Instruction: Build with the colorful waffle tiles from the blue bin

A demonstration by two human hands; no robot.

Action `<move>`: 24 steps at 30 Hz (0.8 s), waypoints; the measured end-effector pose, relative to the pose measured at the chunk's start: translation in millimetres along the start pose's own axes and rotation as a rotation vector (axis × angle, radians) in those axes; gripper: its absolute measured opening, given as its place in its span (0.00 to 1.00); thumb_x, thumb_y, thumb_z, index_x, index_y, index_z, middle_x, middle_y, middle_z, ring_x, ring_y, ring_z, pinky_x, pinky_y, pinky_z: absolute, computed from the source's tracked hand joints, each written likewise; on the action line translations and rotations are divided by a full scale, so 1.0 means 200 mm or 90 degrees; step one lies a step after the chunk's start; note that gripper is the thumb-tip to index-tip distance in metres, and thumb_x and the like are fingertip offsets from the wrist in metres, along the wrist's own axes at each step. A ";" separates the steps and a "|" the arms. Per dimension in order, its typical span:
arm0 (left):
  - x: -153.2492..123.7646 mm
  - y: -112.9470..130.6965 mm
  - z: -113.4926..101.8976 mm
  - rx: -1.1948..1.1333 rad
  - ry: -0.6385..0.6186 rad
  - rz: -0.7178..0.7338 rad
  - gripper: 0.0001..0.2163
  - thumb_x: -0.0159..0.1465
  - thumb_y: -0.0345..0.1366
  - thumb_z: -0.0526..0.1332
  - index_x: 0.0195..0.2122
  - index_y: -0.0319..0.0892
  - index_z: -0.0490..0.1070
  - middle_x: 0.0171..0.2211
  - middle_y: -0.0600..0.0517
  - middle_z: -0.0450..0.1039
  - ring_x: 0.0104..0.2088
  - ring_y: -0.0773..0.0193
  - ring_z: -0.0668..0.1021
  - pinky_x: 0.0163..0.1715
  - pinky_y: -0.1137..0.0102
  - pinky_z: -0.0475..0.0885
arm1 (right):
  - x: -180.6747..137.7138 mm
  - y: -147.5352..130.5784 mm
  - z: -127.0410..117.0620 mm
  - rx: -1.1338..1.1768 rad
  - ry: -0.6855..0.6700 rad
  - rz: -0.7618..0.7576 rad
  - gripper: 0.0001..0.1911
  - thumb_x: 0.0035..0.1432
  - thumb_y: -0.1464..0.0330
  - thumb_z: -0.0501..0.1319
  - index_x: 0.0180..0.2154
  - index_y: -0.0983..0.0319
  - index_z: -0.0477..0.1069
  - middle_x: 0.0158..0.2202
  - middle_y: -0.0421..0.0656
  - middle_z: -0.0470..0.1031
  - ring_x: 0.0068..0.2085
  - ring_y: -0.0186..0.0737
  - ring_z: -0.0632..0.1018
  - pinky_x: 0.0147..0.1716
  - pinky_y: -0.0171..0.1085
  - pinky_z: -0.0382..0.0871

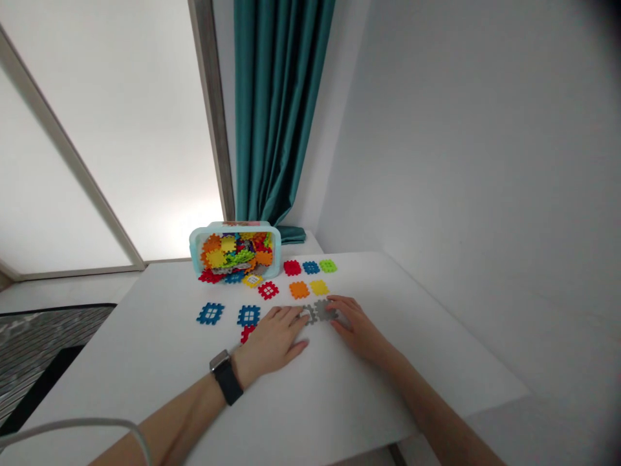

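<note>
outer blue tile [210,313]: is lying flat, well to the left of both hands.
tub [194,244]: is holding a jumble of coloured tiles, beyond the left hand and to its left.
inner blue tile [249,316]: is lying just beside the left hand's knuckles, a red tile [247,332] partly showing from under that hand.
left hand [273,340]: is resting palm down, fingers stretched out, thumb apart, not clenched; its fingertips are reaching over the left grey tile [311,315].
loose tiles: a row with an orange tile [299,290] and a yellow tile [319,287] is lying just beyond the fingertips.
right grey tile [323,310]: is lying between the hands, its edge apparently meeting its neighbour's.
right hand [358,329]: is curving fingers and thumb around that tile's right side; cannot tell whether it is pinching.
step in hand: both hands seem to be lining up the grey edges.
next move: is probably calling for steady, flat pressure at the seam.
</note>
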State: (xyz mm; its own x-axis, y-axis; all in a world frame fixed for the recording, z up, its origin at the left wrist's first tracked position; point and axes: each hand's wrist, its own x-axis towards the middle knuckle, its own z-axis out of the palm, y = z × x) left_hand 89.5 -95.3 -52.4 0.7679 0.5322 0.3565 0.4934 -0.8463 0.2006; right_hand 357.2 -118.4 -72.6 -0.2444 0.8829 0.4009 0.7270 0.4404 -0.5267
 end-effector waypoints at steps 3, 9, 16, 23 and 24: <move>0.00 0.00 0.03 0.006 -0.004 0.002 0.19 0.70 0.41 0.58 0.60 0.45 0.65 0.59 0.42 0.69 0.55 0.50 0.74 0.56 0.55 0.67 | 0.00 0.02 -0.01 0.003 -0.014 0.015 0.15 0.61 0.73 0.58 0.48 0.55 0.72 0.58 0.48 0.73 0.60 0.49 0.71 0.61 0.56 0.64; -0.01 0.00 0.03 0.018 -0.007 -0.002 0.19 0.70 0.40 0.57 0.61 0.44 0.65 0.60 0.41 0.69 0.57 0.49 0.72 0.58 0.53 0.66 | 0.01 0.05 -0.01 0.006 -0.029 0.026 0.15 0.61 0.74 0.58 0.48 0.56 0.73 0.59 0.48 0.72 0.61 0.49 0.71 0.62 0.57 0.63; -0.02 0.00 0.04 0.014 0.011 -0.016 0.18 0.70 0.39 0.56 0.60 0.45 0.66 0.59 0.42 0.70 0.56 0.49 0.73 0.56 0.53 0.67 | 0.05 0.19 -0.08 0.018 -0.007 0.062 0.13 0.60 0.70 0.59 0.46 0.56 0.74 0.57 0.48 0.73 0.60 0.49 0.72 0.61 0.55 0.64; -0.02 0.01 0.03 0.019 0.005 -0.019 0.18 0.69 0.37 0.57 0.59 0.46 0.67 0.58 0.42 0.70 0.55 0.50 0.73 0.55 0.54 0.69 | 0.12 0.37 -0.16 -0.003 0.003 0.117 0.13 0.59 0.69 0.58 0.46 0.57 0.74 0.56 0.48 0.74 0.59 0.49 0.73 0.60 0.55 0.64; -0.02 0.01 0.02 0.022 0.003 -0.021 0.18 0.69 0.37 0.57 0.60 0.46 0.66 0.59 0.42 0.70 0.55 0.49 0.73 0.55 0.54 0.69 | 0.13 0.38 -0.16 -0.008 0.000 0.119 0.13 0.59 0.69 0.58 0.46 0.57 0.74 0.56 0.48 0.74 0.59 0.49 0.73 0.60 0.55 0.63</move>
State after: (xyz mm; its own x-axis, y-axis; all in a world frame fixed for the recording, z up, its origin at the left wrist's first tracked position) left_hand 89.5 -99.1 -57.4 0.7487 0.5600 0.3548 0.5326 -0.8268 0.1809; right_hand 426.9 -66.9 -79.1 -0.1041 0.9495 0.2961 0.7674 0.2661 -0.5833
